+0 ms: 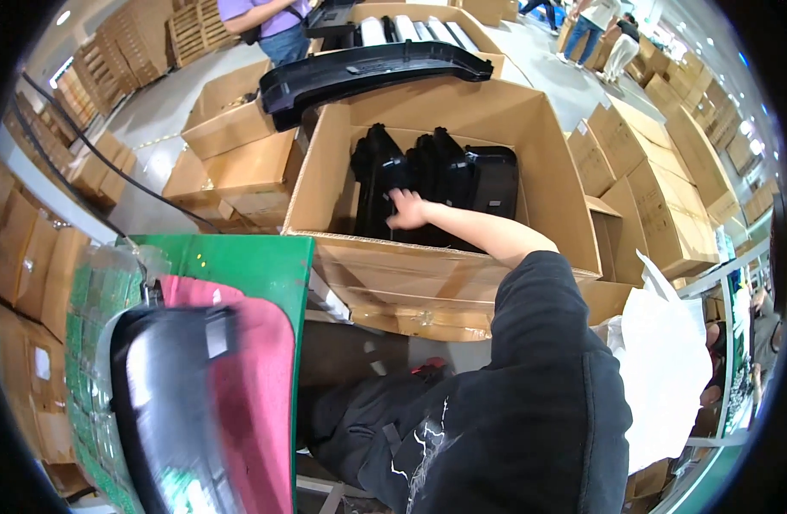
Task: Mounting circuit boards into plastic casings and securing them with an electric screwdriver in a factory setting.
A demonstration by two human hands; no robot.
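My right hand (pixel 408 211) reaches down into a large open cardboard box (pixel 445 257). Its fingers are spread and lie against the nearest glossy black plastic part (pixel 378 184); no grip round it shows. More black parts (pixel 492 182) stand side by side to the right in the same box. At the lower left, a long curved black panel (pixel 175 403), blurred by motion, is over a pink mat (pixel 265 368) on a green-topped table (pixel 239 253). My left hand is out of view, and whether it touches the panel is hidden.
A long black trim piece (pixel 372 73) lies across the box's far edge. Cartons (pixel 230 184) stand left of the box, with more cartons (pixel 650 188) to its right. White sheeting (pixel 659 368) hangs at my right. A person in a purple top (pixel 265 21) stands beyond the boxes.
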